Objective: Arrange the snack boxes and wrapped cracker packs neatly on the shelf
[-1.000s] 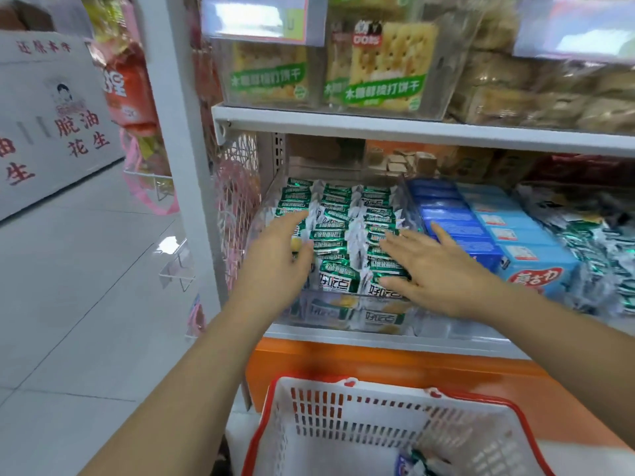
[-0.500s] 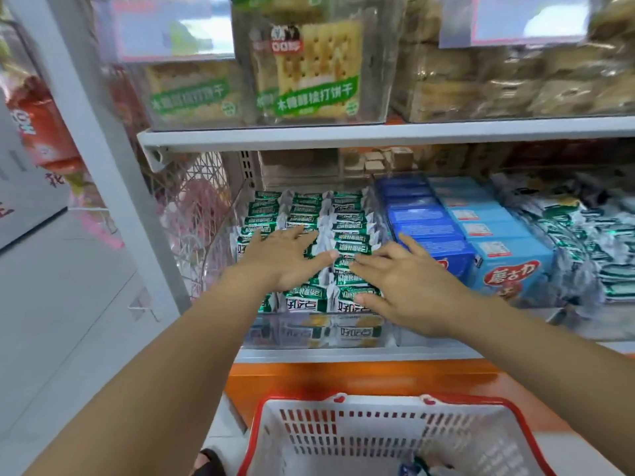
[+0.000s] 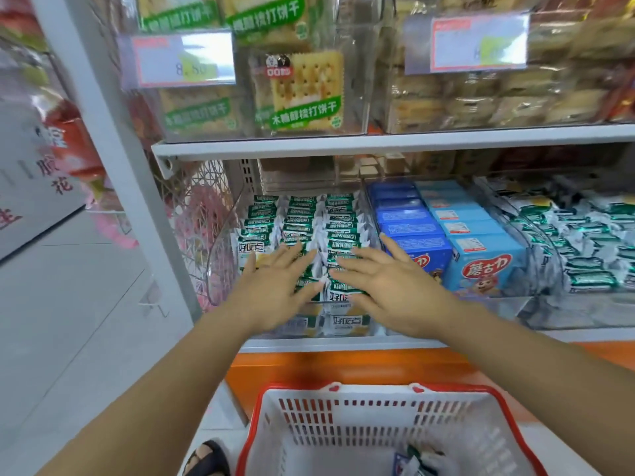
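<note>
Shop shelving (image 3: 378,142) of white metal is filling the upper and middle frame, with pale floor tiles (image 3: 68,321) showing at left. On the lower shelf, centre frame, green-and-white wrapped cracker packs (image 3: 302,214) are sitting in three rows inside a clear plastic bin (image 3: 220,269). Left hand (image 3: 275,290) is lying palm down over the front packs of the left and middle rows, fingers straight and spread, gripping nothing. Right hand (image 3: 388,286) is lying likewise over the front of the right row, fingers extended, thumb pointing toward the dark blue snack boxes (image 3: 409,214) just beside it. Light blue snack boxes (image 3: 481,259) are standing in a row right of those, and loose wrapped packs (image 3: 567,242) are lying heaped at far right. Red-rimmed white basket (image 3: 378,424) is sitting at bottom centre, holding a few small wrapped items (image 3: 419,462).
</note>
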`<state>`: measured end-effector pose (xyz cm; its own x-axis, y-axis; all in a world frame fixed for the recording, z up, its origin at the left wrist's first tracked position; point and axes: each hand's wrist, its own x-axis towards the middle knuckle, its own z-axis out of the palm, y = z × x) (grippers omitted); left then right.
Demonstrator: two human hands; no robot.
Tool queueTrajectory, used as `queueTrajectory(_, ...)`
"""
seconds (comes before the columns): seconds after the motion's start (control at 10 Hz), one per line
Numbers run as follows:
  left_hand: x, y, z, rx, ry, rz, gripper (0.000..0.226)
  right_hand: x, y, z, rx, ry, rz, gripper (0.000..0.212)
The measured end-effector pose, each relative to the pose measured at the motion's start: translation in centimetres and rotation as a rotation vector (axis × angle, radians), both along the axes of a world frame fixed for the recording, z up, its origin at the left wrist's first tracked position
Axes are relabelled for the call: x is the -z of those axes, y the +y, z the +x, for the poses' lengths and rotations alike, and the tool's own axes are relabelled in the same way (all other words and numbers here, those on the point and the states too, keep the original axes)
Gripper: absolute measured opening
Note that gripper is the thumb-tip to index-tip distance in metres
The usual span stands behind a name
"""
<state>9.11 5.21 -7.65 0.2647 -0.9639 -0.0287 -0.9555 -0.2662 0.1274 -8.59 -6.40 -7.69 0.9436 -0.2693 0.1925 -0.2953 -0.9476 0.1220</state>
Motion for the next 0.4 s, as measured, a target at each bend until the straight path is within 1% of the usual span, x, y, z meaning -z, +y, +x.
queueTrajectory(0.1, 1.9, 1.4, -0.6, -0.028, -0.021, -0.098, 0.052, 2.6, 1.0, -0.1, -0.033, -0.111, -0.195, 0.054)
queueTrajectory(0.2, 2.5, 1.3, -0.6, -0.058, 0.003, -0.124, 0.049, 3.6, 0.9, 0.1, 0.004, -0.109, -0.213, 0.072)
queueTrajectory(0.3, 2.2, 0.7, -0.3, -0.085, 0.075, -0.105, 0.048, 3.5, 1.0, 0.1, 0.003, -0.093, -0.251, 0.07)
queueTrajectory(0.4, 1.9, 0.5, -0.8, -0.125, 0.084, -0.126, 0.048, 2.6, 1.3, 0.3, -0.007, 0.005, -0.179, 0.063)
